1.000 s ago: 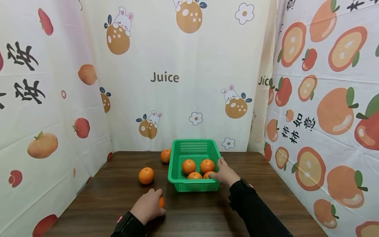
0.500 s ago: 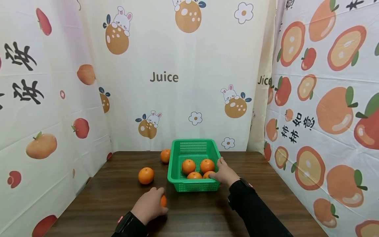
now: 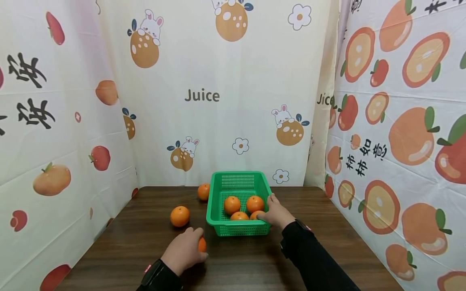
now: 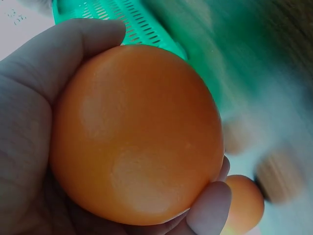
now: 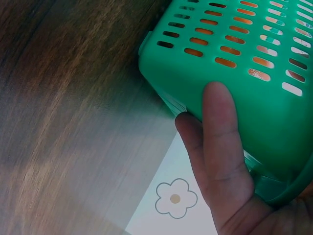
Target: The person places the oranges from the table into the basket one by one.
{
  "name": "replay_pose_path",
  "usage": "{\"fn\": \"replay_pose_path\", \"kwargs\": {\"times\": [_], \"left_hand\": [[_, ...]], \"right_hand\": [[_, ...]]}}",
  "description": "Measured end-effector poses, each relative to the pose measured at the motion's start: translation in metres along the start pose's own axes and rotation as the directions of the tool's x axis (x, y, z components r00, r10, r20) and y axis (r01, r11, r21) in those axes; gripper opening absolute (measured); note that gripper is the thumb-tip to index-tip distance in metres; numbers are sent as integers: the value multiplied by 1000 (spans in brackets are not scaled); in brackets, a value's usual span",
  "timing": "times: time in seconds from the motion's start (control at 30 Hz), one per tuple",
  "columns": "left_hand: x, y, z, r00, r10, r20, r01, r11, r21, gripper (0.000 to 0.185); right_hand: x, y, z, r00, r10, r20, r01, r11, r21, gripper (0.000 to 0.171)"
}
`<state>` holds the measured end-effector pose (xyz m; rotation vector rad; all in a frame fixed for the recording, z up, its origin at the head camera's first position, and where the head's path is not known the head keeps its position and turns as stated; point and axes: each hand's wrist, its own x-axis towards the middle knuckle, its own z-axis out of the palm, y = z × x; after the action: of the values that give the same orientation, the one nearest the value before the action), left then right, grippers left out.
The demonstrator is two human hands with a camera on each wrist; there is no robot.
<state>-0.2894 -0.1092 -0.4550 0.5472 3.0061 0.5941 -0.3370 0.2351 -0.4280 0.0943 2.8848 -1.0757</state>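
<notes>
Left of the green perforated plastic basket (image 3: 238, 202), two loose oranges sit on the dark brown wooden table (image 3: 145, 242): a round glossy one (image 3: 180, 216) out front-left of it and another (image 3: 204, 191) right against its far-left corner. Just in front of the basket's near-left corner, the left hand (image 3: 183, 250) has its fingers wrapped round a smooth, shiny round orange (image 4: 137, 132), cupped deep in the palm with the thumb over the top. Inside the basket are four more oranges (image 3: 231, 204). On the basket's right wall, the right hand (image 3: 276, 212) grips the rim, thumb flat on the outside. Behind the basket hang fruit-print cloth walls reading "Juice" (image 3: 202, 95).
</notes>
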Motion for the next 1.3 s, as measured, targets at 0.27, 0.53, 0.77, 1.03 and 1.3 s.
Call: {"fn": "replay_pose_path", "kwargs": {"times": [0.27,0.53,0.77,1.03,1.3], "left_hand": [[1,4,-7,1000,-5,2,5,1000,0,55],[1,7,-11,1000,-11,-9,11,1000,2,55],[4,11,-18,1000,-19,-12,19,1000,-1,55],[5,17,-25,999,0,-39,0,1000,-2,55],[7,22,-28,998,14,-53,-14,1000,8,59]], "right_hand": [[-1,1,0,1000,2,3,-2,1000,11,95],[1,2,1,1000,13,2,-13,1000,2,95],[-1,1,0,1000,5,1,-5,1000,4,95],[-3,-2,-1,1000,12,11,-12,1000,20,94],[-2,-1,-1,1000,6,9,-6,1000,19,95]]}}
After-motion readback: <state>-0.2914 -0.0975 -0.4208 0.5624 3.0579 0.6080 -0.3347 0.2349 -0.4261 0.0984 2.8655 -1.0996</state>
